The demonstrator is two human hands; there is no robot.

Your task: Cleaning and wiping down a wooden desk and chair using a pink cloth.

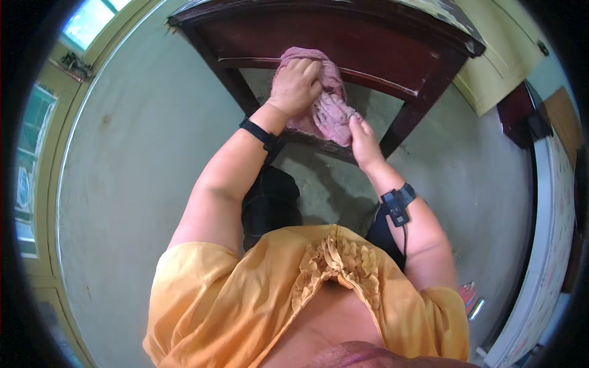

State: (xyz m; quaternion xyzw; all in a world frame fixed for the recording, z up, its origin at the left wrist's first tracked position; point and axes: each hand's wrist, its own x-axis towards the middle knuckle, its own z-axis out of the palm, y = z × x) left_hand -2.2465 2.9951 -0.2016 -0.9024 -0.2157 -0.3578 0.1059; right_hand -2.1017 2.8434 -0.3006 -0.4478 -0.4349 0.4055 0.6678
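A crumpled pink cloth [331, 113] hangs between my two hands in front of a dark red wooden table [368, 52]. My left hand [297, 86] is closed on the upper left part of the cloth, its knuckles up, close to the lower edge of the table's side panel. Lower and to the right, my right hand [363, 138] pinches the cloth's bunched end with the thumb on top. Part of the cloth hangs down behind my hands by the table's lower crossbar [328, 146]. The fingertips of both hands are partly hidden in the folds.
Table legs [402, 126] stand on the grey-green floor [141, 141]. At the right are a pale yellow cabinet [491, 52], a dark box [521, 113] and a long white piece with a patterned side [546, 245]. Windows [37, 135] line the left.
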